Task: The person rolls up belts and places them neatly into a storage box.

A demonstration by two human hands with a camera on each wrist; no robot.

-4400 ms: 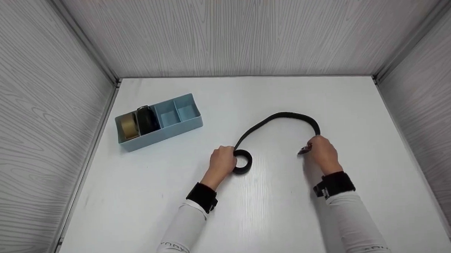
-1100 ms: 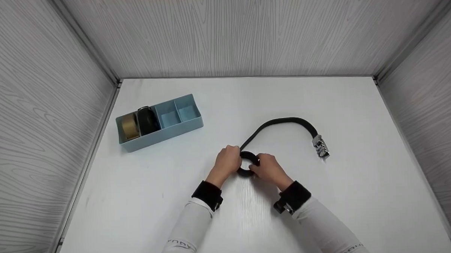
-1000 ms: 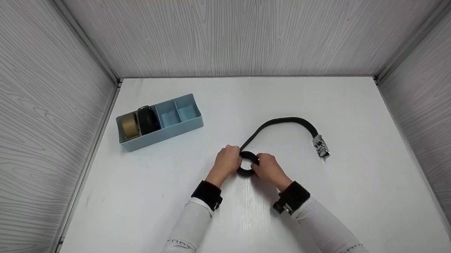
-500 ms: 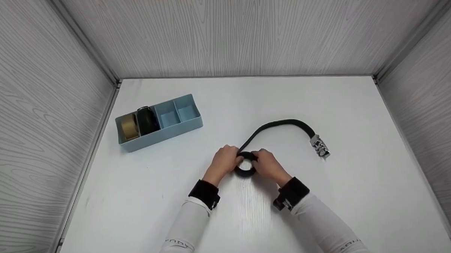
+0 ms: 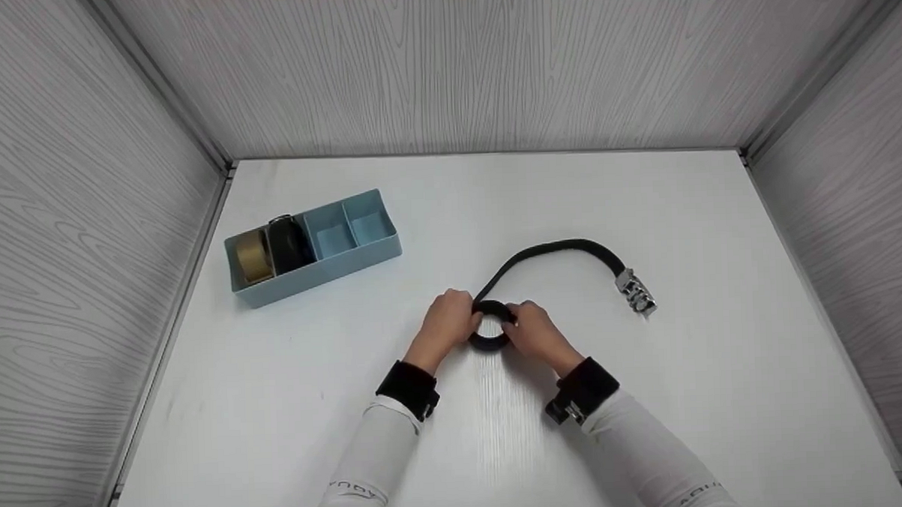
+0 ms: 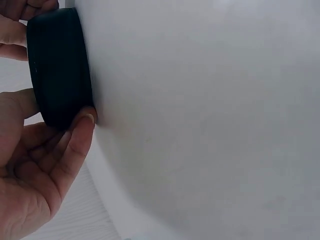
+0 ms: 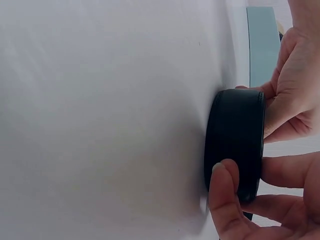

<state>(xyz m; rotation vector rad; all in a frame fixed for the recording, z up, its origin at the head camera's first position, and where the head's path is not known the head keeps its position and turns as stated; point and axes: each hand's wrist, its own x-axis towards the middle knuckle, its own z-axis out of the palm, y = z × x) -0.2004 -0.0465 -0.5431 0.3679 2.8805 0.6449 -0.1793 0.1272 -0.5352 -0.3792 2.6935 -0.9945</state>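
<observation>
A black belt [image 5: 574, 244] lies on edge on the white table, partly wound into a coil [image 5: 489, 344]. Its loose length curves away to a silver buckle [image 5: 636, 292] at the right. My left hand [image 5: 447, 323] grips the coil's left side, thumb inside the ring and fingers outside. Opposite it, my right hand [image 5: 538, 334] pinches the right side of the coil with its thumb inside the ring. In the left wrist view the coil's smooth outer face [image 6: 60, 67] stands upright between both hands. The right wrist view shows fingertips [image 7: 225, 182] curled round the coil [image 7: 235, 130].
A light blue tray [image 5: 324, 269] with compartments stands at the back left. It holds a tan roll [image 5: 253, 257] and a black roll [image 5: 290, 244], probably belts, each in its own compartment. Grey wood-grain panels [image 5: 445, 73] enclose the table at the back and sides.
My right hand has let go of the buckle end and come left to the coil. Over the last second its grip shifts round the ring, and the buckle slides slightly left.
</observation>
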